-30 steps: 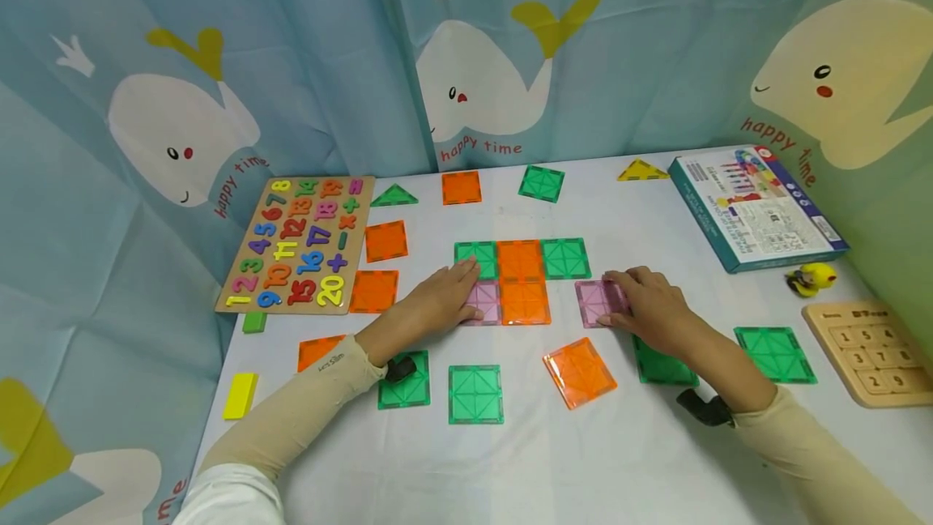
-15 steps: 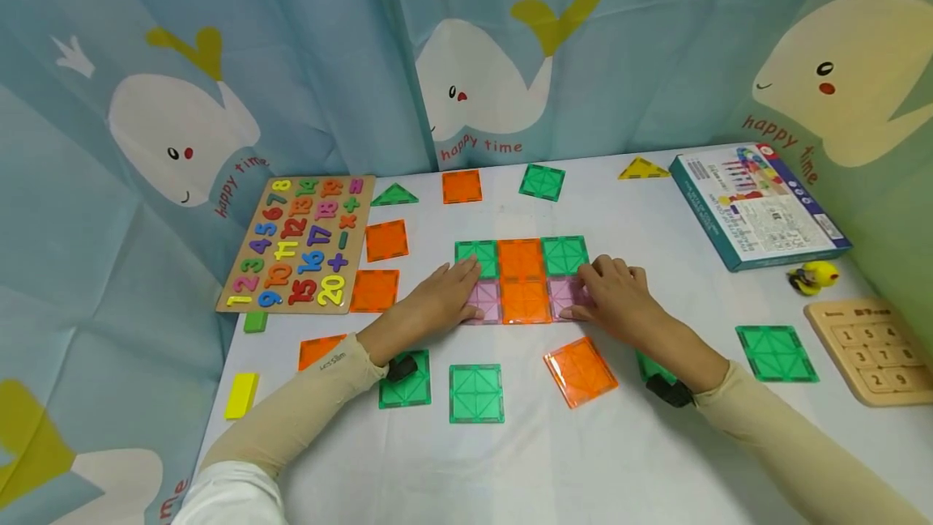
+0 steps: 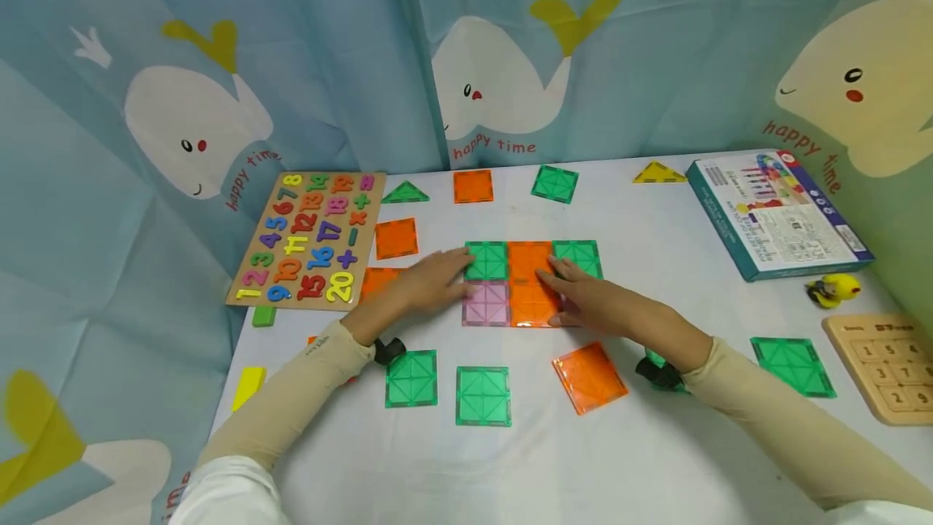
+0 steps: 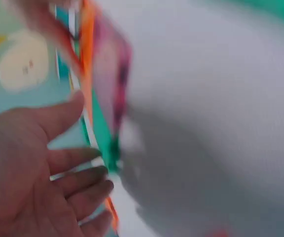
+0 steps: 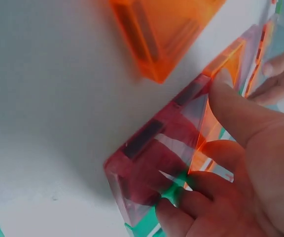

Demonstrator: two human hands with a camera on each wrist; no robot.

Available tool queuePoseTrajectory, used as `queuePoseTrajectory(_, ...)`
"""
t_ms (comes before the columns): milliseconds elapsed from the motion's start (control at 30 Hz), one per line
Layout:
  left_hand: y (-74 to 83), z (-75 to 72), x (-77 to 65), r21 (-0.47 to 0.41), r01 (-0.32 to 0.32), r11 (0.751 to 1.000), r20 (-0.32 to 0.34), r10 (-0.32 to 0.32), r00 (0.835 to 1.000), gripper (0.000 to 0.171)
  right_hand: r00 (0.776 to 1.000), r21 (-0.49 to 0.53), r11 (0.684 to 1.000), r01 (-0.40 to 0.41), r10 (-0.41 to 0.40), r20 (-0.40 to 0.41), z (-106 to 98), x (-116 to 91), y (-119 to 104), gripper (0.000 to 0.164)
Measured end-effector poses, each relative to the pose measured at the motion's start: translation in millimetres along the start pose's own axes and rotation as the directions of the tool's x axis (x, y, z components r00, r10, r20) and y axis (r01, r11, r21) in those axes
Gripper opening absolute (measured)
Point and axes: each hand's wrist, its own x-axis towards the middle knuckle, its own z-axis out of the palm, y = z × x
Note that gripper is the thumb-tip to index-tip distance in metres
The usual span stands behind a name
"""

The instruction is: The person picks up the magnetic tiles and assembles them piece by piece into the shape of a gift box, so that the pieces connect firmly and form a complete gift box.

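Observation:
In the head view, square tiles lie edge to edge in two rows. The back row has a green tile (image 3: 486, 260), an orange tile (image 3: 530, 256) and another green tile (image 3: 581, 256). In front, a second orange tile (image 3: 532, 306) lies between a pink tile (image 3: 486, 304) and a right pink tile (image 5: 147, 148), mostly hidden by the right hand in the head view. My left hand (image 3: 436, 280) is at the block's left edge, fingers extended, holding nothing. My right hand (image 3: 586, 298) lies over the right side, its fingertips on the orange tiles, gripping nothing.
Loose tiles lie around the block, including an orange tile (image 3: 590, 377) and a green tile (image 3: 484, 396) in front. A number board (image 3: 306, 240) stands back left; a box (image 3: 778, 213), toy figure (image 3: 833, 290) and wooden number tray (image 3: 882, 367) are right.
My right hand has slid a pink tile leftward against the block, then moved farther left over the orange tiles. My left hand has drawn back from the left tiles. The head view has shifted slightly.

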Motion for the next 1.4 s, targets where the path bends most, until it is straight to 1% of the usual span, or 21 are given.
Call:
queuePoseTrajectory(67,-16.3,-9.4,-7.1,0.0,0.092,0.996,-0.034,-0.092,0.995,0.071,1.0,0.01,1.0,0.007,-0.007,0.0,1,-2,0,0.081)
queuePoseTrajectory(133,-31.6,-16.8,-15.9,0.034,0.195,0.98,-0.049,-0.194,0.98,0.074,1.0,0.02,1.0,0.015,-0.015,-0.002,3,-3,0,0.081)
queuePoseTrajectory(167,-37.4,-19.7,-19.5,0.048,0.233,0.971,-0.047,-0.231,0.972,0.075,1.0,0.022,1.0,0.016,-0.016,-0.003,3,-4,0,0.081)
queuePoseTrajectory(200,-41.7,-21.7,-22.3,0.06,0.264,0.963,-0.042,-0.261,0.964,0.077,1.0,0.022,1.0,0.017,-0.017,-0.004,4,-5,0,0.08)
queuePoseTrajectory(233,-45.0,-23.3,-24.2,0.07,0.28,0.957,-0.033,-0.279,0.96,0.078,1.0,0.017,1.0,0.02,-0.02,-0.007,4,-5,0,0.08)
queuePoseTrajectory(300,-48.0,-24.2,-25.4,0.087,0.287,0.954,-0.018,-0.286,0.958,0.078,1.0,0.006,1.0,0.018,-0.018,-0.009,4,-6,1,0.08)
queuePoseTrajectory(400,-43.1,-22.7,-22.8,0.093,0.275,0.957,-0.026,-0.274,0.961,0.077,1.0,-0.006,1.0,0.023,-0.024,-0.015,4,-5,2,0.08)
queuePoseTrajectory(500,-30.0,-17.1,-20.2,0.102,0.242,0.965,-0.036,-0.24,0.97,0.078,1.0,0.006,1.0,0.014,-0.014,-0.007,4,-2,3,0.08)
queuePoseTrajectory(600,-14.5,-7.1,-20.7,0.117,0.192,0.974,-0.018,-0.191,0.981,0.083,1.0,0.02,1.0,0.013,-0.013,-0.003,4,0,2,0.08)
queuePoseTrajectory(700,-0.8,1.8,-23.8,0.12,0.161,0.98,0.012,-0.164,0.986,0.087,1.0,0.015,1.0,0.026,-0.026,-0.009,3,1,1,0.08)
queuePoseTrajectory(800,7.3,6.9,-25.3,0.109,0.146,0.983,0.016,-0.149,0.989,0.086,1.0,0.011,1.0,0.021,-0.021,-0.011,2,2,1,0.08)
queuePoseTrajectory(900,8.4,9.3,-25.4,0.079,0.139,0.987,0.004,-0.139,0.99,0.085,1.0,0.005,1.0,0.019,-0.019,-0.013,3,2,2,0.08)
queuePoseTrajectory(1000,3.6,11.6,-27.0,0.032,0.134,0.99,-0.01,-0.134,0.991,0.084,1.0,0.008,1.0,0.021,-0.021,-0.011,4,2,2,0.08)
queuePoseTrajectory(1100,-2.8,14.6,-28.9,0.002,0.113,0.994,-0.027,-0.113,0.993,0.084,1.0,0.011,1.0,0.013,-0.013,-0.008,5,2,4,0.08)
queuePoseTrajectory(1233,-7.3,16.9,-27.6,0.011,0.09,0.996,-0.042,-0.089,0.995,0.084,1.0,0.009,1.0,-0.001,0.001,-0.002,5,2,6,0.08)
queuePoseTrajectory(1400,-7.7,14.0,-22.9,0.021,0.088,0.996,-0.037,-0.087,0.995,0.084,1.0,0.011,1.0,0.008,-0.008,-0.007,5,0,7,0.08)
